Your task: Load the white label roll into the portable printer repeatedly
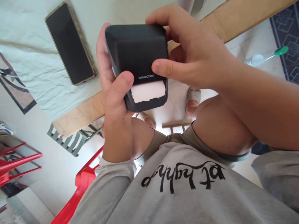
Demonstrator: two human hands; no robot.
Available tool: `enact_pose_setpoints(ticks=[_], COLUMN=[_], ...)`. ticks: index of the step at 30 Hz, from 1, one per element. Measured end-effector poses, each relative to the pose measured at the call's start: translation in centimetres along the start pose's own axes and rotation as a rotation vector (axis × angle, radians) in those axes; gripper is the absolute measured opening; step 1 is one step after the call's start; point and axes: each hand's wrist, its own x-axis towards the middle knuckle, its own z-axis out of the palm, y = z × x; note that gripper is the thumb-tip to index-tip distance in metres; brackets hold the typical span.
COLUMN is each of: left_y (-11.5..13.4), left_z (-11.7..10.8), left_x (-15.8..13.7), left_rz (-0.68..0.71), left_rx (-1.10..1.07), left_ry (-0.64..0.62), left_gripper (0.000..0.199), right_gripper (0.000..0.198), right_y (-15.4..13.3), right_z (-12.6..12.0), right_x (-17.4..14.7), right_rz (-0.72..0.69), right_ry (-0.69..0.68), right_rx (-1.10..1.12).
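Both of my hands hold a black label printer (137, 53) marked NIIMBOT above my lap, near the table's edge. My left hand (114, 84) wraps round its left side, thumb on the front. On the right side, my right hand (187, 49) grips it with the thumb near the lettering and the fingers at the top corner and behind. A strip of white paper (149, 91) with a ragged edge shows in the printer's lower opening. The fingers behind the printer are partly hidden.
A smartphone (71, 43) with a dark screen lies on the pale cloth (30, 71) to the left. The table's wooden edge (79, 113) runs below the cloth. A red chair (86, 180) stands at lower left. On the floor at right lies a clear bottle (258, 59) with a green cap.
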Motion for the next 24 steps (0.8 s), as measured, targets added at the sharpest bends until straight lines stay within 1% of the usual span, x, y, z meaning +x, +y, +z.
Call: enact_pose_setpoints(ticks=[1,2,3,5,6,9,10,12,14,16,18,19,21,24], left_y=[-0.2,-0.4,-0.5,-0.4,-0.2,0.7,1.0,1.4,1.6,1.6,1.5,1.5,1.3,1.0], left_z=[-0.3,-0.6,-0.8,-0.8,-0.6,0.3,0.6,1.2,1.6,1.9,2.1,2.1,2.0,1.4], left_x=[0.2,0.3,0.4,0.3,0.3,0.2,0.3,0.6,0.8,0.7,0.6,0.5,0.5,0.6], left_rz=[0.037,0.061,0.03,0.005,-0.016,-0.062,-0.08,-0.096,-0.102,-0.09,-0.083,-0.082,-0.088,-0.096], left_rx=[-0.028,-0.056,-0.046,-0.064,-0.076,-0.111,-0.099,-0.035,0.038,0.066,0.048,0.033,0.001,-0.016], left_ry=[-0.08,-0.086,-0.104,-0.061,-0.046,0.01,0.046,0.136,0.193,0.217,0.237,0.244,0.246,0.244], left_gripper=[0.062,0.063,0.066,0.065,0.062,0.041,0.039,0.048,0.052,0.049,0.048,0.045,0.042,0.045], right_gripper=[0.082,0.082,0.083,0.087,0.087,0.084,0.083,0.079,0.076,0.075,0.079,0.08,0.08,0.082], right_y=[-0.1,-0.1,0.0,0.4,0.6,1.1,1.2,1.0,0.9,0.8,0.9,0.8,0.5,-0.1], right_z=[0.0,0.0,0.1,0.2,0.3,0.4,0.3,0.1,-0.1,-0.2,-0.1,-0.1,0.1,0.1], right_x=[0.1,0.1,0.2,0.3,0.3,0.4,0.4,0.2,-0.1,-0.3,-0.4,-0.5,-0.6,-0.6], right_rz=[0.021,0.036,0.051,0.056,0.049,-0.016,-0.054,-0.1,-0.11,-0.142,-0.187,-0.193,-0.143,-0.078], right_ry=[0.002,0.003,0.009,0.023,0.035,0.061,0.061,0.069,0.085,0.083,0.058,0.047,0.041,0.027], right_rx=[-0.022,-0.048,-0.071,-0.099,-0.106,-0.115,-0.114,-0.114,-0.126,-0.138,-0.149,-0.152,-0.156,-0.148])
